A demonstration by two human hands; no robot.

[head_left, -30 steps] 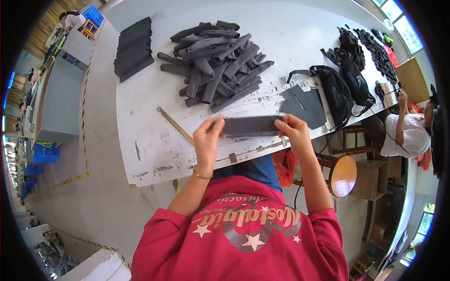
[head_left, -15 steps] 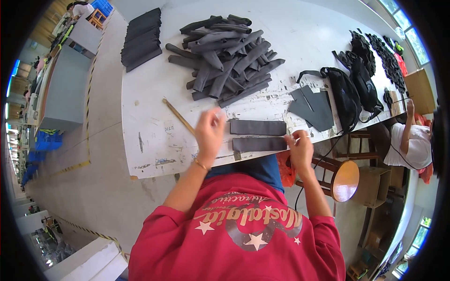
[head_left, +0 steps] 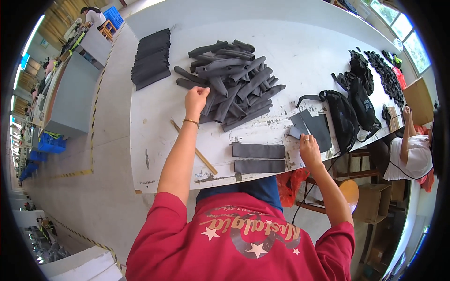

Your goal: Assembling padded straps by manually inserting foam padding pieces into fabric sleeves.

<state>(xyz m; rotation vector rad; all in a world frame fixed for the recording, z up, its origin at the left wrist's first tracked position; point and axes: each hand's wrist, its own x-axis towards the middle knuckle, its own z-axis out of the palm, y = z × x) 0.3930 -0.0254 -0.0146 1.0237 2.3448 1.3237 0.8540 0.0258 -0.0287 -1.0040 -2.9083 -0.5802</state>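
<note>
My left hand point(head_left: 197, 102) is at the left edge of a pile of dark grey rolled fabric strips point(head_left: 248, 82). Its fingers are pinched together over the pile; whether a strip is between them is hidden. My right hand point(head_left: 310, 151), wearing a ring, is closed on the near corner of a flat dark grey fabric piece point(head_left: 303, 121), where a paler flap is lifted. That piece lies on other dark sheets. Between my hands, two flat dark grey strips point(head_left: 258, 151) lie one above the other near the table's front edge.
A wooden stick point(head_left: 199, 152) lies left of the two strips. A neat stack of dark pieces point(head_left: 151, 58) sits far left on the white table point(head_left: 154, 112). Black bags point(head_left: 341, 119) lie on the right. Beyond them a person point(head_left: 412, 154) sits working. A stool point(head_left: 348, 193) stands below.
My left hand has moved forward to the pile. My right hand has left the two strips and moved right, onto the flat fabric pieces, lifting a corner. The view has shifted slightly.
</note>
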